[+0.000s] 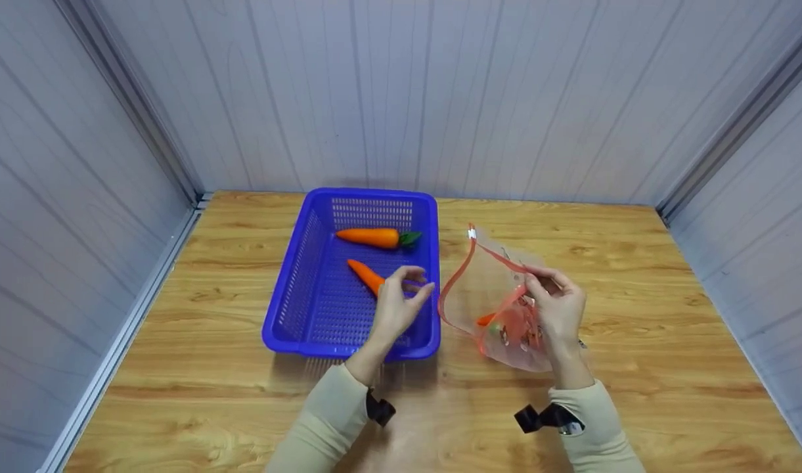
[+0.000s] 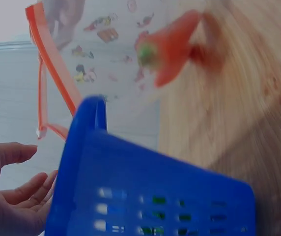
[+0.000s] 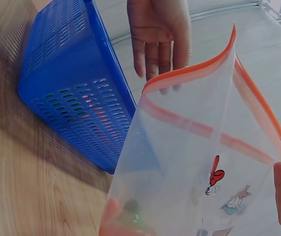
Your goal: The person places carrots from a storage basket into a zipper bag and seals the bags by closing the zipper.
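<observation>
My left hand point(image 1: 401, 302) hovers over the right side of a blue plastic basket point(image 1: 328, 315), fingers loosely bent and holding nothing. Two orange carrots lie in the basket: one carrot point(image 1: 368, 237) with green leaves at the back, another carrot point(image 1: 364, 273) partly hidden under that hand. Right of the basket, my right hand point(image 1: 558, 302) pinches the orange zip edge of a clear, cartoon-printed zip bag point(image 3: 180, 142) between thumb and fingers. The bag's mouth gapes toward the basket. Low inside it shows an orange, green-topped carrot point(image 2: 172, 46), blurred through the plastic.
The basket and bag stand on a wood-grain table point(image 1: 197, 341). Pale panel walls point(image 1: 387, 98) close off the back and both sides. A white slider point(image 1: 471, 232) sits at the far corner of the bag's zip. Black straps point(image 1: 548, 418) circle both wrists.
</observation>
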`<action>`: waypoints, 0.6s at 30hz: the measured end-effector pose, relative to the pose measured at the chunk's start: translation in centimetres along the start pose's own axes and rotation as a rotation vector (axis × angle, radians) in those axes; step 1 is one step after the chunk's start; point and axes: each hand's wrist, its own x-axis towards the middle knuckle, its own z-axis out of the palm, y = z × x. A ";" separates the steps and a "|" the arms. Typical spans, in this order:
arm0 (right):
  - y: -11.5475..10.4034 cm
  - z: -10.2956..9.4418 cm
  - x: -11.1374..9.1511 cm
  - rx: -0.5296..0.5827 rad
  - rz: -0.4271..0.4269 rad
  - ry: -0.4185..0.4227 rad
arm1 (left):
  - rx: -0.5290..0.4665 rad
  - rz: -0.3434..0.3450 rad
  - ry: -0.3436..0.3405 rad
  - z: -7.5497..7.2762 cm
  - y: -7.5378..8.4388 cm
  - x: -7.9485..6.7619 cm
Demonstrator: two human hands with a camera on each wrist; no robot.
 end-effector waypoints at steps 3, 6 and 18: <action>3.8 -2.0 1.3 0.012 -0.005 -0.021 | 0.008 -0.069 0.005 -0.8 -0.5 0.3; 3.7 -1.9 1.3 0.001 -0.025 -0.023 | 0.035 -0.123 0.021 -1.7 -1.0 0.9; 7.0 -3.0 2.0 -0.098 -0.078 0.009 | 0.129 -0.511 -0.019 -4.1 -1.7 3.7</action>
